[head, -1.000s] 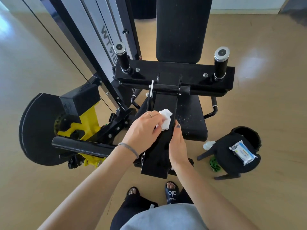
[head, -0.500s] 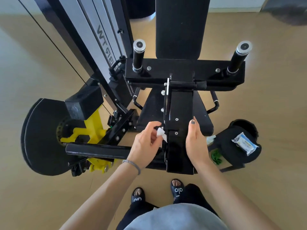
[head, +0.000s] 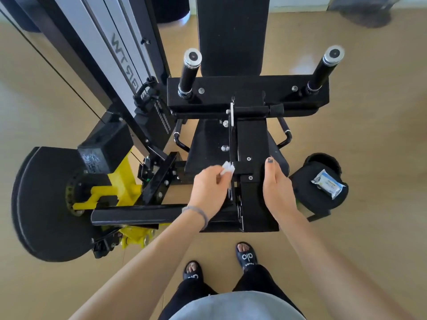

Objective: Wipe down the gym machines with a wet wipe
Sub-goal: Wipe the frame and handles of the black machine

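Note:
A black gym machine fills the middle of the head view, with a flat black metal plate [head: 253,144] jutting toward me. My left hand [head: 209,190] pinches a small white wet wipe [head: 228,168] against the plate's left edge, beside a thin upright metal strip. My right hand [head: 276,188] lies along the plate's right edge with straight fingers, thumb on top. Two black cylindrical handles [head: 190,72] stand up from the crossbar behind, in front of the upright back pad [head: 231,35].
A black stool [head: 307,190] at the right carries a pack of wet wipes [head: 329,183]. At the left are a yellow bracket [head: 120,183], a large black disc [head: 39,202] and a black bar [head: 136,214]. My sandalled feet [head: 246,255] stand on the wooden floor.
My left hand slid the wipe from the top of the plate down to its left edge and now a little farther up along it. My right hand shifted to the plate's right edge.

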Available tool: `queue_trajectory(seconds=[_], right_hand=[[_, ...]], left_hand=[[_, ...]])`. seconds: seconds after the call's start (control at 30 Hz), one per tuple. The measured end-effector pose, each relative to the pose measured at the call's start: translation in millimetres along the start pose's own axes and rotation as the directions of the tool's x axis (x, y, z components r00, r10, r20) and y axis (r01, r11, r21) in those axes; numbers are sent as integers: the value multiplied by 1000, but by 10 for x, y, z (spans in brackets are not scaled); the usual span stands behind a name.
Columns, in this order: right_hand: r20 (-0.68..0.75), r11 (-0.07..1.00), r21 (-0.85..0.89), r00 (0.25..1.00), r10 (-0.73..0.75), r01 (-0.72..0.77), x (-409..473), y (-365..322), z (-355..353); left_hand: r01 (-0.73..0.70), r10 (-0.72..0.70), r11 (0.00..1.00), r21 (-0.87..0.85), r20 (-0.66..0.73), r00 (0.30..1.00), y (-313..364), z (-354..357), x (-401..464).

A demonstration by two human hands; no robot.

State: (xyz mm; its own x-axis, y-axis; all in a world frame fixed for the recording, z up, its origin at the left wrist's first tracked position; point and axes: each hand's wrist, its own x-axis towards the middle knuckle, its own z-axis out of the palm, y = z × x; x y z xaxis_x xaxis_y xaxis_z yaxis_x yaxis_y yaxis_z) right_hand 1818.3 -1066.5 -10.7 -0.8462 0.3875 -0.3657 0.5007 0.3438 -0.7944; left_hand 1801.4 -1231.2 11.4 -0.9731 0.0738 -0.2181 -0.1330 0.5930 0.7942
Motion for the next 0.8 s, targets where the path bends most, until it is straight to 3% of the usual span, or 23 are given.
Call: queue_trajectory(seconds=[0.1, 0.23, 0.4, 0.47, 0.6, 0.67, 0.73, 0.8], right_hand=[[13, 1000, -16, 1000, -10, 10, -30, -48, -42], [38, 998, -3, 997, -68, 68, 3, -18, -54], [55, 995, -13, 994, -97, 98, 65, 33, -36], [67, 995, -3, 993, -101, 102, 66, 32, -46], [58, 994, 8, 992, -108, 108, 75, 42, -49], [63, 994, 7, 992, -106, 105, 82, 69, -36], [71, 994, 18, 992, -106, 105, 91, 86, -29], [75, 995, 19, 992, -102, 101, 105, 88, -30]], left_hand=[[3, -4, 995, -102, -14, 1000, 120, 10, 111], [76, -128, 959, -273, -181, 975, 486, 56, 690], [57, -109, 977, -205, -253, 961, 452, 121, 609], [126, -167, 973, -192, -215, 962, 292, 186, 409], [297, -297, 954, -50, 6, 955, -51, 215, 215], [256, -264, 956, -146, -43, 963, 62, 119, 344], [124, -187, 949, -289, -202, 961, 345, 3, 538], [-17, -87, 955, -295, -336, 938, 609, -46, 700]])
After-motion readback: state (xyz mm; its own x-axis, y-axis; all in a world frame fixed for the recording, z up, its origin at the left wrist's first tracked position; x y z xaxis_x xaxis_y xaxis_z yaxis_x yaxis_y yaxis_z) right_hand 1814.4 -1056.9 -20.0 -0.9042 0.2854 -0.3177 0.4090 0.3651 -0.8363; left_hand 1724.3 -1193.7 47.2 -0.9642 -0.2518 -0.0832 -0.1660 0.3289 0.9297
